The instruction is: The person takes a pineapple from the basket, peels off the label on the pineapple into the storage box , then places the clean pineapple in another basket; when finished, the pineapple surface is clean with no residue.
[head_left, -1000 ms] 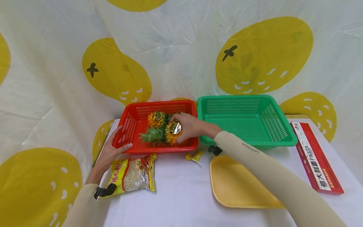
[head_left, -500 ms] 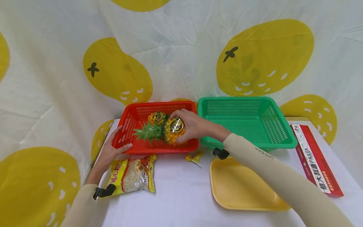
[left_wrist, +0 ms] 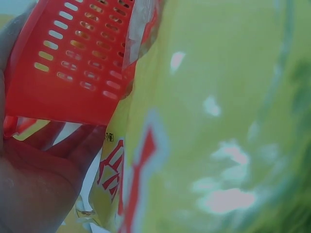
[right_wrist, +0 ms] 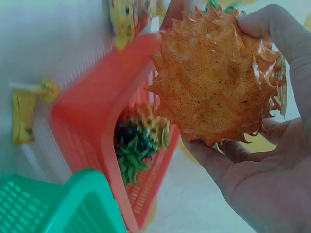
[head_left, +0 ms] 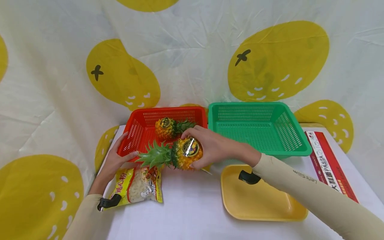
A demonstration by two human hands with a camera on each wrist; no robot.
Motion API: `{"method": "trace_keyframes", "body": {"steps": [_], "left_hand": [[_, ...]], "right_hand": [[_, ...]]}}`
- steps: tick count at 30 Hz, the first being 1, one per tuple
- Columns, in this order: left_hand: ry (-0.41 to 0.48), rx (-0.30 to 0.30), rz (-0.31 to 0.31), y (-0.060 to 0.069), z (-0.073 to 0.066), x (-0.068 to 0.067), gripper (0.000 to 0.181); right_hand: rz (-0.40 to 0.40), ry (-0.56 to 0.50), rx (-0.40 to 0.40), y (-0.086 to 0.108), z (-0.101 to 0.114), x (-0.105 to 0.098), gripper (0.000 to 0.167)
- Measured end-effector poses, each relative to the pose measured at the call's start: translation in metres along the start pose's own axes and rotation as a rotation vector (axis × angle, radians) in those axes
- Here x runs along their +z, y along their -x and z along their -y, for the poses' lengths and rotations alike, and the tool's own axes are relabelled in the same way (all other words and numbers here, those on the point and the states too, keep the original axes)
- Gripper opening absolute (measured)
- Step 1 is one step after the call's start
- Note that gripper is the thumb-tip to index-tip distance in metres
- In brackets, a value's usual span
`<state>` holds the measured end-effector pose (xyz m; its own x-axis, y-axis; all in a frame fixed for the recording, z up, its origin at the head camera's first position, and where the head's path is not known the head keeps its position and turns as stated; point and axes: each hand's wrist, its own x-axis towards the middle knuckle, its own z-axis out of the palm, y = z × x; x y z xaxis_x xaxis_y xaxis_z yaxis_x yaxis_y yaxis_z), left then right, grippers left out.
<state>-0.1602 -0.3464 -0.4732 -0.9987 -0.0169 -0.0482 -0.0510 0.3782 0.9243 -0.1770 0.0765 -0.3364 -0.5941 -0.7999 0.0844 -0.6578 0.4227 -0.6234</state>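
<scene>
My right hand (head_left: 211,145) grips an orange toy-like pineapple (right_wrist: 209,77) by its body, raised over the front rim of the red basket (head_left: 135,115). Its green leaves point left, and a dark round label shows on its side. A second pineapple (head_left: 165,129) lies in the basket, leaves to the right. At the basket's front left corner, my left hand (head_left: 115,162) holds the rim; in the left wrist view its fingers run along the basket's red wall (left_wrist: 58,97). Just in front of that hand lies a yellow food bag (head_left: 139,185).
A green basket (head_left: 306,146) stands right of the red one. In front of it sits a yellow tray (head_left: 255,203), and a red-and-white pasta box (head_left: 333,160) lies at the far right. A small yellow-wrapped lollipop (right_wrist: 24,114) is on the table near the red basket.
My right hand has lifted the pineapple out of the red basket and brought it toward me and slightly right. My left hand stays at the basket's corner.
</scene>
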Motion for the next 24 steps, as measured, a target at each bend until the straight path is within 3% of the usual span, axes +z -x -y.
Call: {"method": "trace_keyframes", "body": {"steps": [11,24], "left_hand": [[0.060,0.011,0.007,0.001,0.002,0.001,0.097],[0.044,0.009,0.000,0.002,0.002,0.001,0.098]], "right_hand": [[0.047,-0.083,0.001,0.030,0.016,0.019,0.074],[0.097,-0.076,0.028,0.048,-0.006,0.060,0.074]]}}
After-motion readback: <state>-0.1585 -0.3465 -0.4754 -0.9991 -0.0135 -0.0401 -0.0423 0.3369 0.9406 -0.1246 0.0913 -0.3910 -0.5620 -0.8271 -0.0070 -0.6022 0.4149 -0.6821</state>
